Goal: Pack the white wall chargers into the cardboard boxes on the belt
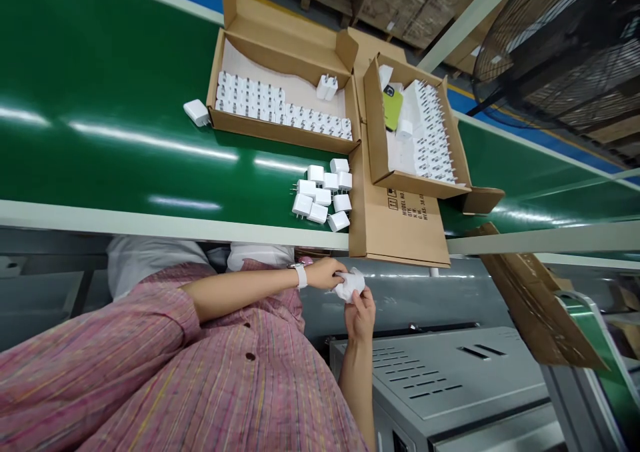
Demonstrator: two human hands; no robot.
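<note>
One crumpled white cloth (353, 284) is held just off the near edge of the green desk (100, 172) in the head view. The left hand (325, 273), at its nine o'clock, has its grip pinched together on it; the right hand (361, 309), at five, supports it from below, thumb and fingers closed too. I cannot tell whether anything sits inside. From there, loose white plugs (323, 197) lie at eleven, a long box (280, 131) of more plugs beyond, a second box (377, 139) at one. Rubbing or folding appears in hand; the next move seems to call for a steady right hold and light left fingers.
</note>
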